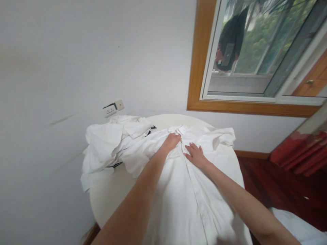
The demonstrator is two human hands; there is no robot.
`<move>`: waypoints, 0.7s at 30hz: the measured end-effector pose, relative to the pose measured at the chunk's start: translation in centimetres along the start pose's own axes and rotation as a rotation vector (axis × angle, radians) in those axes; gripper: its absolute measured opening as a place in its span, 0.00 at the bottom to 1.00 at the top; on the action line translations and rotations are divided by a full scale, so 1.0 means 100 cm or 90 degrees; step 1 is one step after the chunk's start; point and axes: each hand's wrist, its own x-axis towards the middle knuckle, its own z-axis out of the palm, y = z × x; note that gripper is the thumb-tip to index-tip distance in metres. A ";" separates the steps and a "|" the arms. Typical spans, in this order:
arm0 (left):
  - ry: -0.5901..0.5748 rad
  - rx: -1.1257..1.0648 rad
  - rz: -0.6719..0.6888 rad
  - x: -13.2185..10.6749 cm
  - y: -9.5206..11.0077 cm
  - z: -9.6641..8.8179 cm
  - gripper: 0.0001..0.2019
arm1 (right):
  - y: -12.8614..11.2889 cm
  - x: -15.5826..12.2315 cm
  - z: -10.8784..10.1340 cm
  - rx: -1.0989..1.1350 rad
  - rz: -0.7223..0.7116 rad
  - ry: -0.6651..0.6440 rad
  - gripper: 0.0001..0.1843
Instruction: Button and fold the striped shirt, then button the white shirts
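A white shirt (pixel 178 190) with a long button placket lies spread over a round white table, its collar at the far side. My left hand (pixel 173 140) is closed on the shirt cloth beside the top of the placket, just below the collar. To the right of the placket, my right hand (pixel 195 154) rests on the shirt with its fingers spread and nothing in them. The near end of the shirt runs down out of view between my forearms.
A heap of white clothes (pixel 104 143) with dark trim lies on the table's left. The white table (pixel 109 194) stands against the wall, below a socket (pixel 109 111). A wood-framed window (pixel 195 68) is at upper right, a red curtain (pixel 301 153) at right.
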 end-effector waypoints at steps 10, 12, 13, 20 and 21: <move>0.203 -0.097 -0.149 -0.023 0.043 -0.005 0.20 | -0.007 0.043 0.016 0.016 0.025 0.088 0.19; 0.190 -0.157 -0.208 -0.038 0.057 0.005 0.21 | -0.006 0.046 0.018 0.018 0.036 0.097 0.20; 0.183 -0.181 -0.214 -0.045 0.062 0.010 0.21 | -0.005 0.047 0.019 0.020 0.040 0.099 0.20; 0.187 -0.213 -0.174 -0.071 0.062 0.017 0.18 | 0.000 0.042 0.016 0.007 0.018 0.110 0.19; 0.182 -0.208 -0.172 -0.071 0.060 0.016 0.16 | 0.002 0.041 0.014 0.006 0.008 0.109 0.19</move>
